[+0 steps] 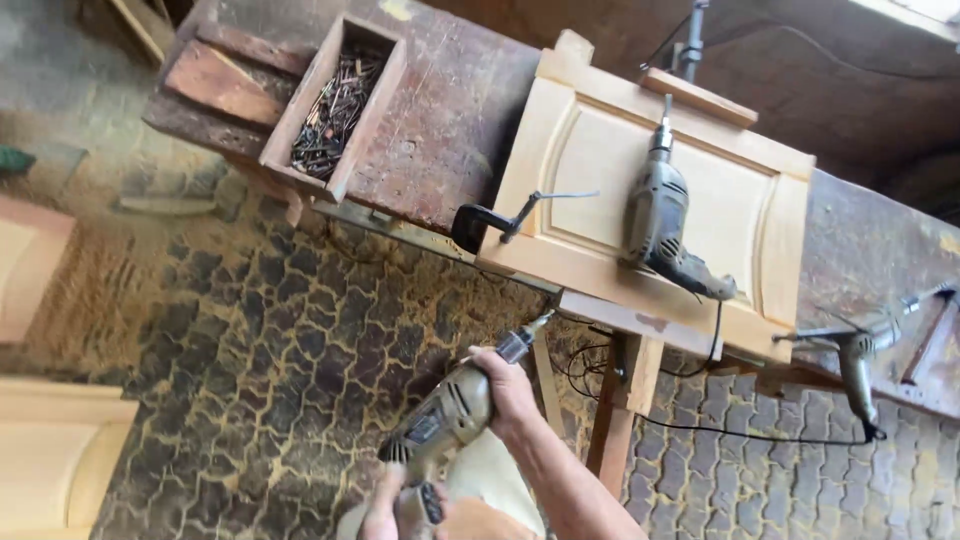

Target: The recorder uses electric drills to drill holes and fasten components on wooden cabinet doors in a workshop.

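Gripping an olive-grey electric drill (pixel 445 420), right hand (pixel 505 390) round its body, left hand (pixel 385 510) fingers closed at its handle, short of the clamped pale wooden panel door (pixel 590 170) on the table (pixel 450 110); no drilling begun.

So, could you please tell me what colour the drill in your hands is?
The drill has a grey-olive body with a black handle, seen best in the head view.

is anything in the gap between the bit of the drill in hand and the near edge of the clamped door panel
Nothing visible: the drill, held in both hands, points its bit across open air at the panel edge. The clamp sits further left.
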